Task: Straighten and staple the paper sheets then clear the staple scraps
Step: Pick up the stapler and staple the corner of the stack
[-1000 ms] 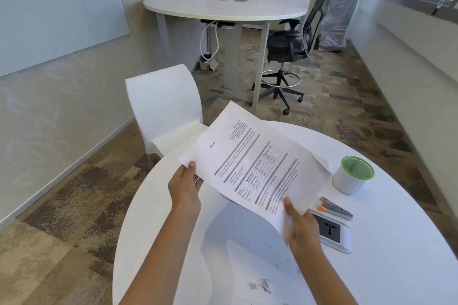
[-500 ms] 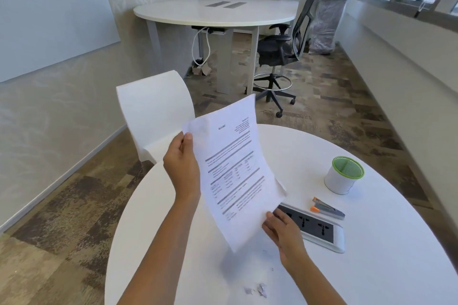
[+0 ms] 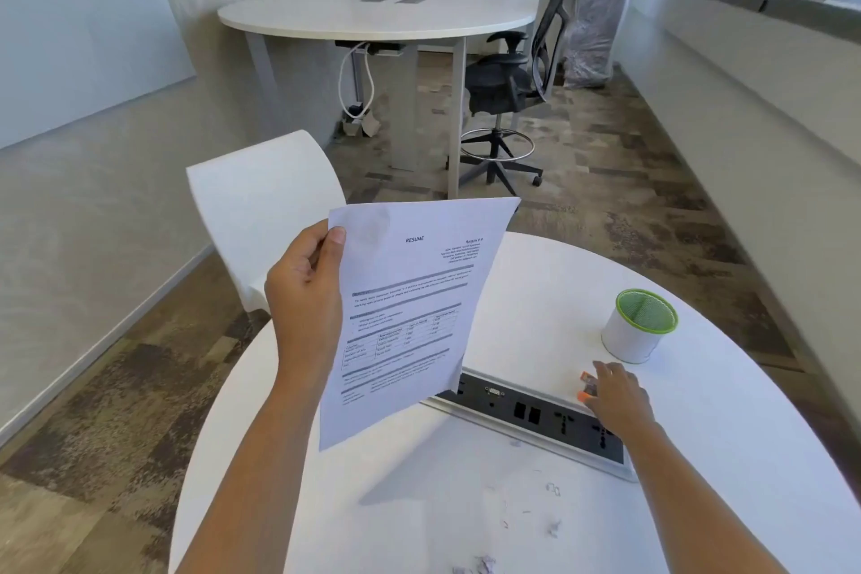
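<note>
My left hand (image 3: 305,294) grips the printed paper sheets (image 3: 410,312) by their upper left edge and holds them upright above the round white table (image 3: 722,457). My right hand (image 3: 617,396) lies over the orange and grey stapler (image 3: 586,385), which rests on the table beside the socket panel; whether the fingers have closed on it is not clear. Small staple scraps (image 3: 552,490) and torn paper bits (image 3: 480,566) are scattered on the table near the front edge.
A white cup with a green rim (image 3: 636,331) stands at the right of the table. A built-in socket panel (image 3: 536,417) sits in the table's middle. A white chair (image 3: 261,210) stands behind the table, with another table and a black office chair farther back.
My right hand has let go of the sheets' lower edge and moved right onto the stapler. My left hand has turned the sheets more upright.
</note>
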`<state>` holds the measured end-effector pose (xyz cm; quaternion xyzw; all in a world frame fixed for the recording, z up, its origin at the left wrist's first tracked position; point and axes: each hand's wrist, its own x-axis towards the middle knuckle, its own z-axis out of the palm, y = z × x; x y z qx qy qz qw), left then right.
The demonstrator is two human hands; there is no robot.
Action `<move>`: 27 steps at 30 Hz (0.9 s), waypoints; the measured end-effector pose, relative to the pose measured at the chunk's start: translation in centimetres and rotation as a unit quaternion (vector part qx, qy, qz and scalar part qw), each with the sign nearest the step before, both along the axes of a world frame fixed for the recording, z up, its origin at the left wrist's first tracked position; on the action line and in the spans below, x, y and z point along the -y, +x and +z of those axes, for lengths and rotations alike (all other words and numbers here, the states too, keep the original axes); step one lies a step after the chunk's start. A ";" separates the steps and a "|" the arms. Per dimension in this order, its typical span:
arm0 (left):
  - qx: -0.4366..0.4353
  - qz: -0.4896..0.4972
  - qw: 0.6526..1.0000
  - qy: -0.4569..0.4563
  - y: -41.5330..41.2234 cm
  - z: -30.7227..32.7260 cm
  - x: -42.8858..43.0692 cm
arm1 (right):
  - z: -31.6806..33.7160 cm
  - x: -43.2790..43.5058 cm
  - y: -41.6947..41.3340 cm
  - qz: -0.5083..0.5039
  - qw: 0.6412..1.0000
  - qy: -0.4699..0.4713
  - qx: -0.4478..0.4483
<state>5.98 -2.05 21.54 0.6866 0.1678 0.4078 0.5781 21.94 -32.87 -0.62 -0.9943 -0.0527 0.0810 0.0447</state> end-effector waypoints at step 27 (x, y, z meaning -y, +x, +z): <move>-0.025 -0.038 0.994 -0.098 -1.1 2.0 0.3 | 13.6 -4.9 -5.8 -0.058 0.672 0.739 0.001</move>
